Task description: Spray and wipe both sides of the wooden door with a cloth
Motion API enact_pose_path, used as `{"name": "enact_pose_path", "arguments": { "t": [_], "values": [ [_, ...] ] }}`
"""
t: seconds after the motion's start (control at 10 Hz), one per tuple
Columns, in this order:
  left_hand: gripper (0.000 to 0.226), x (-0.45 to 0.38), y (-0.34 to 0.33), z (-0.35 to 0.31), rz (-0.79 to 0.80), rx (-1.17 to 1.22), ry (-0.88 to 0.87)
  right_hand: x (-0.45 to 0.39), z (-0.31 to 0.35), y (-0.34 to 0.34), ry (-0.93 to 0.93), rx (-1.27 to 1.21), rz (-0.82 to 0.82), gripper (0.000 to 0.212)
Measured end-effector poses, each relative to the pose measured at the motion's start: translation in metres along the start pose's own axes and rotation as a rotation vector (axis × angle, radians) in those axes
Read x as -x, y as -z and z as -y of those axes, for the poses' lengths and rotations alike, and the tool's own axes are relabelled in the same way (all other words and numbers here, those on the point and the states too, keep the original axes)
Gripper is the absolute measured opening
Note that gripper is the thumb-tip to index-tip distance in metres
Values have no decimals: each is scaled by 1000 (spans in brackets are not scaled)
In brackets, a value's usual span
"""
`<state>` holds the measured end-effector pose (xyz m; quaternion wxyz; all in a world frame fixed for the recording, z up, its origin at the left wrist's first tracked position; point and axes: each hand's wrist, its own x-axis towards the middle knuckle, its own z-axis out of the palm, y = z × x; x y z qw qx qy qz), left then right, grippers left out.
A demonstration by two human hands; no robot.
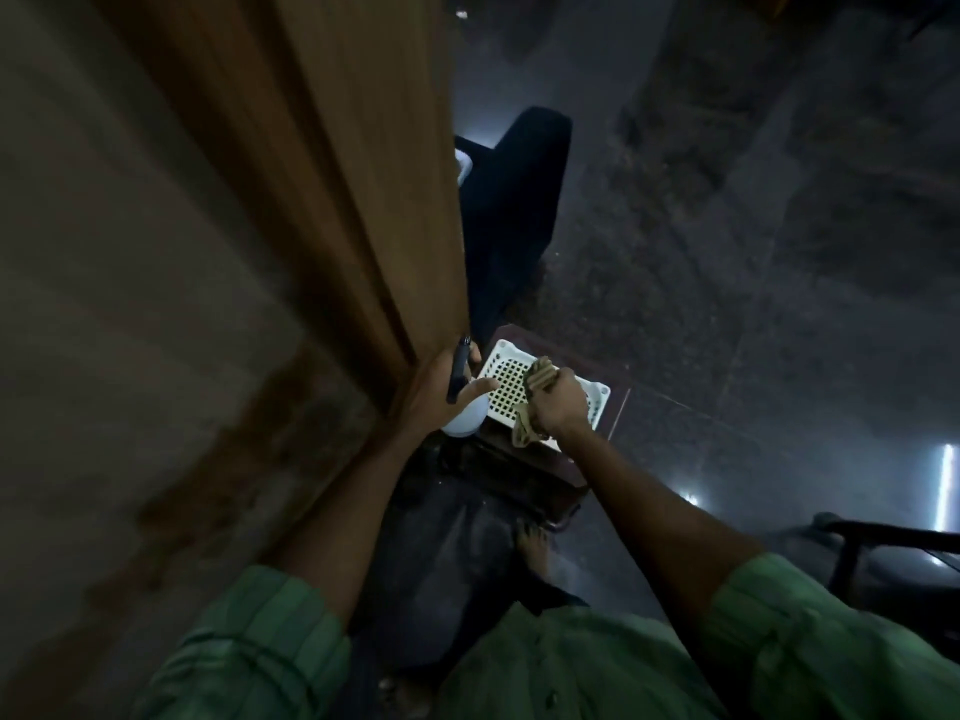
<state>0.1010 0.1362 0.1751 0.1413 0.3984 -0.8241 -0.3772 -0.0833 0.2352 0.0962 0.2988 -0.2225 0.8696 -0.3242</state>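
Your left hand [431, 392] wrapped the spray bottle [465, 407] at its neck, right beside the wooden door [337, 174] edge; your right hand [556, 402] bunched the cloth [537, 381] in a closed grip above a white perforated crate [498, 376]. The cloth looked soft and light, the bottle probably slick, so the neck suited it.

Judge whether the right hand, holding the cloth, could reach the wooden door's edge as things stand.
Probably yes. The right hand grips the cloth close beside the wooden door; only the left hand with the spray bottle sits between.
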Motion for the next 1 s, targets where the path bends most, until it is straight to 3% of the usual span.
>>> {"name": "enact_pose_path", "arguments": {
  "t": [0.1,0.3,0.4,0.5,0.6,0.7,0.8,0.9,1.0],
  "values": [
    [45,-52,-39,5,101,-29,-110,-32,-31,10,-117,8,50,7],
    [54,-117,-111,29,217,-62,-153,-94,-91,-13,-275,169,194,50],
    [59,-142,-138,41,282,-120,-154,-109,-116,-40,-59,316,253,41],
    [58,-162,-159,62,285,-105,-134,-125,-135,-61,-68,410,464,51],
    [60,-176,-170,70,340,-126,-126,-140,-149,-68,-50,542,677,88],
    [62,-187,-179,74,350,-152,-102,-141,-145,-61,18,493,567,60],
    [65,-190,-177,75,374,-163,-59,-146,-132,-47,87,461,352,37],
    [79,-185,-170,79,423,-224,-24,-149,-114,-38,124,511,395,32],
    [91,-175,-161,76,410,-284,64,-146,-88,-35,202,596,414,14]
  ]
}}
